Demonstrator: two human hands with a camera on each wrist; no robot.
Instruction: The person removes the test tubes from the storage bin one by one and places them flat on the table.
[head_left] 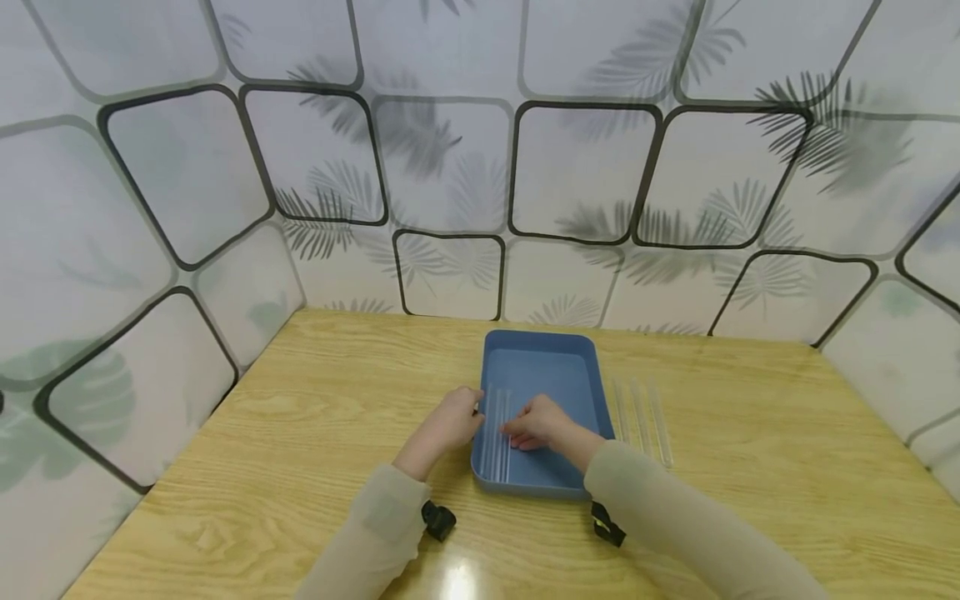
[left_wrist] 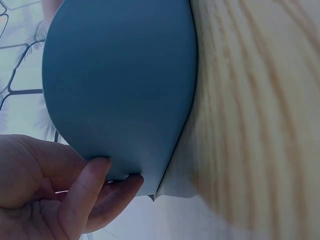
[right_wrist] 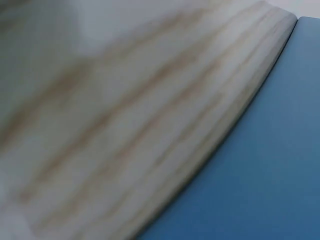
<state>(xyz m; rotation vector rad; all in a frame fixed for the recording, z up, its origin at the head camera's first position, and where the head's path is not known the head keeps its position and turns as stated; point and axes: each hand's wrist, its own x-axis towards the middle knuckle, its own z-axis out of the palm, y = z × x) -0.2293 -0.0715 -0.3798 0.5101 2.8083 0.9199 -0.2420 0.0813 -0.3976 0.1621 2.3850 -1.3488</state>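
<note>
A blue rectangular tray (head_left: 551, 479) lies on the wooden table. Several clear, thin straight sticks (head_left: 495, 454) lie side by side lengthwise along its left inner side. My left hand (head_left: 452, 419) grips the tray's left rim; in the left wrist view, fingertips (left_wrist: 132, 181) press the outer wall while another finger goes behind the rim. Reaching over the right wall, my right hand (head_left: 538, 423) has its thumb and fingers pinched at the rightmost clear stick inside. The right wrist view shows only the tray's wall (right_wrist: 250, 165) and tabletop, with the hand out of sight.
Three more clear sticks (head_left: 641, 417) lie on the table (head_left: 757, 467) just right of the tray, near my right forearm. Patterned fabric walls (head_left: 450, 275) enclose the table at the back and sides. Both wrists wear small black devices (head_left: 438, 520).
</note>
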